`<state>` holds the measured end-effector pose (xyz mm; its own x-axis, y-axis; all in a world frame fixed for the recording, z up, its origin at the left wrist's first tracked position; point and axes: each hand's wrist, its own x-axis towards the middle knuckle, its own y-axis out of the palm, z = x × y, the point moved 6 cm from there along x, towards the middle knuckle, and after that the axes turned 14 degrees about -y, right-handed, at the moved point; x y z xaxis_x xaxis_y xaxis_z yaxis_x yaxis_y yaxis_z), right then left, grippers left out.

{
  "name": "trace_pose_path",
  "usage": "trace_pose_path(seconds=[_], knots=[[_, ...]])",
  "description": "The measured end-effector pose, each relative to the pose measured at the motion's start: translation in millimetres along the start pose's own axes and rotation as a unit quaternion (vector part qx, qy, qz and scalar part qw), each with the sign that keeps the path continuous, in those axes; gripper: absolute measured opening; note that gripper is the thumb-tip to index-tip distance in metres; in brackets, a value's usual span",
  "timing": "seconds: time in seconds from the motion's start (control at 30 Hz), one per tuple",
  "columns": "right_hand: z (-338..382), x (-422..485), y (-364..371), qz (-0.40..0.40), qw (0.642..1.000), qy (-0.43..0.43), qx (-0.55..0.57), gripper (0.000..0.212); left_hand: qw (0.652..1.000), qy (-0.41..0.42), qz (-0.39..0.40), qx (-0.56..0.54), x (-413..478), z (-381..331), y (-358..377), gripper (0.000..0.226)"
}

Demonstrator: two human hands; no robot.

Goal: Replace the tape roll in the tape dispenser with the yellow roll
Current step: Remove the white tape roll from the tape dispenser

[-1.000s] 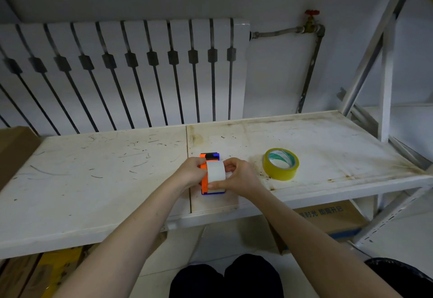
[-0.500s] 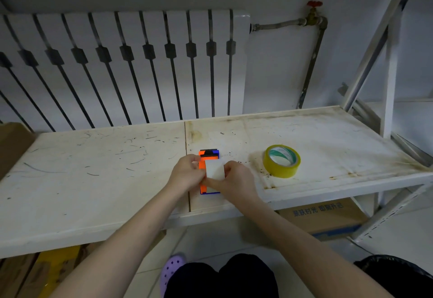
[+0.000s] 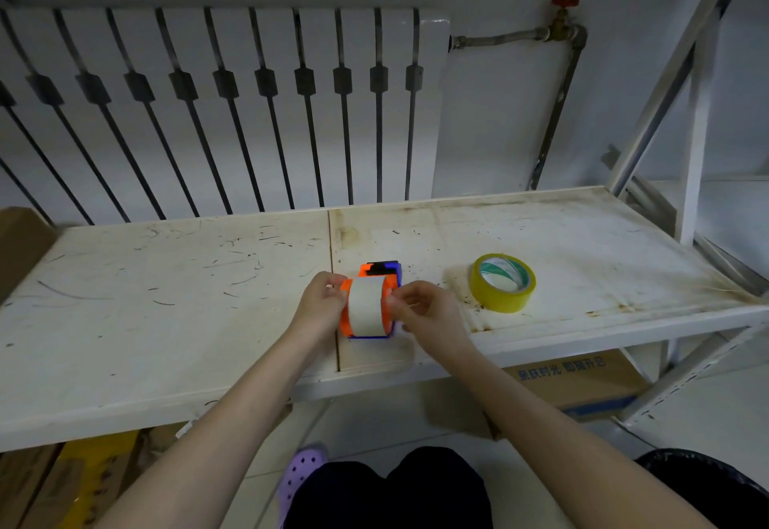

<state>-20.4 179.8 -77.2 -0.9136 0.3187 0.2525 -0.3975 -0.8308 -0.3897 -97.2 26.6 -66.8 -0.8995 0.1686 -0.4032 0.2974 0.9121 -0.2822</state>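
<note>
An orange and blue tape dispenser (image 3: 376,271) stands on the white shelf board (image 3: 166,299) near its front edge. A pale white tape roll (image 3: 365,306) sits in it, between orange side discs. My left hand (image 3: 320,306) presses the dispenser's left side. My right hand (image 3: 420,312) pinches at the right side of the roll and dispenser with fingertips. The yellow tape roll (image 3: 502,283) lies flat on the shelf to the right, a hand's width from my right hand, untouched.
A white radiator (image 3: 224,112) and a pipe with a red valve (image 3: 564,16) line the wall behind. Shelf uprights (image 3: 699,112) rise at right. Cardboard boxes (image 3: 582,378) sit under the shelf. A black bin (image 3: 715,483) is at bottom right.
My right hand has drawn back from over the white roll to its right side, so the roll's full face now shows. The left hand stays on the dispenser's left side.
</note>
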Motion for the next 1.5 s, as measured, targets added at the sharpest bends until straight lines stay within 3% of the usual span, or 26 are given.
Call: trace_pose_path(seconds=[0.03, 0.1, 0.2, 0.27, 0.37, 0.5, 0.57, 0.63, 0.7, 0.77, 0.87, 0.93, 1.0, 1.07, 1.13, 1.23, 1.33, 1.43, 1.5], knots=[[-5, 2, -8, -0.035, 0.999, 0.002, 0.007, 0.006, 1.000, -0.011, 0.012, -0.022, 3, 3, -4, 0.023], [-11, 6, -21, -0.060, 0.997, -0.008, -0.052, 0.025, 0.995, -0.042, 0.048, -0.077, 6, 8, -8, 0.026], [-11, 13, -13, 0.048, 0.993, -0.024, -0.103, 0.081, 0.985, -0.067, 0.088, -0.135, 10, 9, -9, 0.032], [-13, 15, -1, 0.117, 0.991, -0.009, -0.071, 0.093, 0.978, -0.087, 0.121, -0.149, 8, 8, -8, 0.030], [-16, 21, -4, 0.079, 0.994, -0.021, -0.076, 0.063, 0.961, -0.128, 0.154, -0.192, 9, 10, -9, 0.027], [0, 26, -16, 0.050, 0.973, -0.074, -0.215, 0.038, 0.935, -0.165, 0.160, -0.270, 10, 13, -9, 0.033], [9, 28, -15, 0.056, 0.954, -0.116, -0.269, 0.032, 0.977, -0.106, 0.120, -0.143, 8, 3, -9, 0.031], [11, 27, -10, 0.083, 0.936, -0.137, -0.315, 0.028, 0.999, 0.002, 0.009, 0.053, 11, -7, -13, 0.047], [9, 27, -6, 0.108, 0.921, -0.142, -0.346, 0.024, 0.968, 0.121, -0.077, 0.205, 8, -19, -10, 0.045], [9, 26, -2, 0.123, 0.910, -0.152, -0.366, 0.025, 0.943, 0.190, -0.096, 0.256, 0, -24, -4, 0.031], [12, 27, -2, 0.131, 0.918, -0.146, -0.345, 0.034, 0.926, 0.221, -0.103, 0.287, -10, -24, -3, 0.030], [18, 27, -2, 0.158, 0.929, -0.142, -0.304, 0.050, 0.917, 0.210, -0.107, 0.321, -21, -24, 0, 0.045], [26, 24, 6, 0.244, 0.918, -0.145, -0.277, 0.066, 0.891, 0.164, -0.114, 0.408, -31, -21, 7, 0.068], [25, 20, 19, 0.345, 0.879, -0.133, -0.301, 0.080, 0.847, 0.141, -0.133, 0.495, -38, -17, 15, 0.078], [18, 18, 27, 0.407, 0.835, -0.126, -0.348, 0.078, 0.839, 0.131, -0.155, 0.506, -38, -13, 15, 0.071], [16, 20, 27, 0.393, 0.806, -0.150, -0.417, 0.055, 0.857, 0.143, -0.139, 0.474, -34, -10, 11, 0.071], [12, 19, 25, 0.356, 0.814, -0.152, -0.434, 0.051, 0.880, 0.170, -0.067, 0.438, -30, -8, 8, 0.079], [10, 17, 27, 0.335, 0.824, -0.149, -0.432, 0.050, 0.886, 0.199, -0.038, 0.418, -26, -11, -1, 0.072], [10, 17, 29, 0.324, 0.822, -0.156, -0.442, 0.046, 0.890, 0.201, -0.019, 0.408, -28, -10, -1, 0.079]])
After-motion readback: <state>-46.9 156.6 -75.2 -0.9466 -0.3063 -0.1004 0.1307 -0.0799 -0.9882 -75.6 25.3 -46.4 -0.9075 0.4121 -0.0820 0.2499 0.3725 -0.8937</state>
